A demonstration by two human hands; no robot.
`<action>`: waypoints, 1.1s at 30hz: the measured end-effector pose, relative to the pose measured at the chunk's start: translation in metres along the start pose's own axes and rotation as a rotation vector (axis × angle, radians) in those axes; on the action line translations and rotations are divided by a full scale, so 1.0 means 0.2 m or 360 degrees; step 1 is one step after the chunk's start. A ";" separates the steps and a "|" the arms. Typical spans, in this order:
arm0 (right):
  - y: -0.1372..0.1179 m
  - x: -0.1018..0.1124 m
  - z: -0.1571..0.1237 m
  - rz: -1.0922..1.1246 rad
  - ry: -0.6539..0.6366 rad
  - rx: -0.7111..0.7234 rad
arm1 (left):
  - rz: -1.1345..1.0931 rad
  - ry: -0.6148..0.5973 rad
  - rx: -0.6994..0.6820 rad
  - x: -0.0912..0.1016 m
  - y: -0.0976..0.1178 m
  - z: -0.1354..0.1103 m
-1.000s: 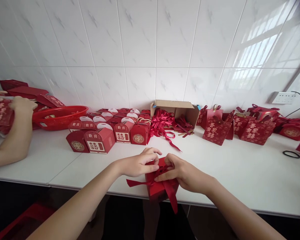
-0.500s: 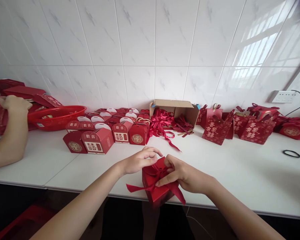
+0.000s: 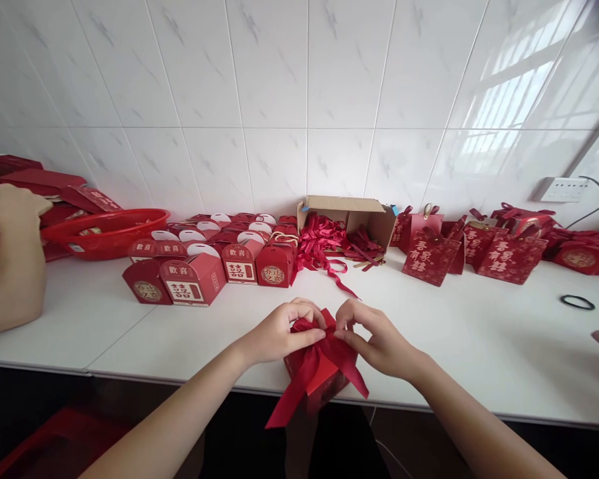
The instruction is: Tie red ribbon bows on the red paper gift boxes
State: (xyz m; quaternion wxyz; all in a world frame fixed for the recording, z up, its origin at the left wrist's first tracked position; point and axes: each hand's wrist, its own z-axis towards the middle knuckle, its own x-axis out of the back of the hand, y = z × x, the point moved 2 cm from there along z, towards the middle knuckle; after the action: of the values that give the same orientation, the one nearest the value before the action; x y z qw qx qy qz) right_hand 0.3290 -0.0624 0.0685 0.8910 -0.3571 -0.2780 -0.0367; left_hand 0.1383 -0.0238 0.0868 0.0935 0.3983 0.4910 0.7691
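A red gift box (image 3: 324,380) stands at the table's front edge, right in front of me. Across its top lies a red ribbon (image 3: 295,389) tied in a bow, with two tails hanging down over the front. My left hand (image 3: 284,332) pinches the ribbon on the left side of the knot, thumb against fingers. On the other side, my right hand (image 3: 372,336) pinches the ribbon just right of the knot. The fingertips of both hands almost meet above the box, and they hide part of the bow.
Rows of red boxes (image 3: 194,283) stand left of centre. Behind the work, a cardboard box (image 3: 347,203) spills red ribbons. Red gift bags (image 3: 429,258) and a black ring (image 3: 577,303) are at right. A red basin (image 3: 107,246) and another person's arm (image 3: 17,266) are at left.
My left hand has come in from above the box and closed on the ribbon. My right hand has shifted from pressing the knot to pinching beside it. The left tail now hangs lower.
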 end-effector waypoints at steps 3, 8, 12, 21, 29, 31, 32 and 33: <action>0.01 -0.01 -0.01 0.0163 0.0135 -0.0204 | -0.0046 0.0026 0.0043 0.00 0.00 0.00; 0.03 -0.04 -0.01 0.0661 0.0242 -0.0452 | -0.0132 0.0071 0.0112 -0.02 0.01 0.00; 0.04 -0.04 -0.01 0.0882 0.0336 -0.0509 | -0.0165 0.0096 0.0150 -0.03 0.01 0.00; 0.04 -0.02 -0.04 0.0869 0.0360 -0.0553 | -0.0238 0.0137 0.0158 -0.03 0.00 -0.02; 0.01 0.00 -0.04 0.0766 0.0144 -0.0645 | -0.0259 0.0112 0.0190 -0.04 0.00 -0.02; 0.02 0.01 -0.03 0.0643 0.0047 -0.0762 | -0.0244 0.0108 0.0190 -0.04 0.00 -0.02; 0.02 0.01 -0.03 0.0556 0.0015 -0.0815 | -0.0233 0.0109 0.0188 -0.05 0.00 -0.02; 0.02 0.02 -0.03 0.0460 -0.0002 -0.0858 | -0.0217 0.0114 0.0188 -0.05 0.00 -0.02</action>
State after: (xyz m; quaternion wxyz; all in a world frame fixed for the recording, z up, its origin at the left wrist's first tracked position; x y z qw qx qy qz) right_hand 0.3353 -0.0633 0.0650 0.7599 -0.6165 -0.2051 0.0181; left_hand 0.1414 -0.0319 0.0817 0.1044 0.3411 0.5645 0.7444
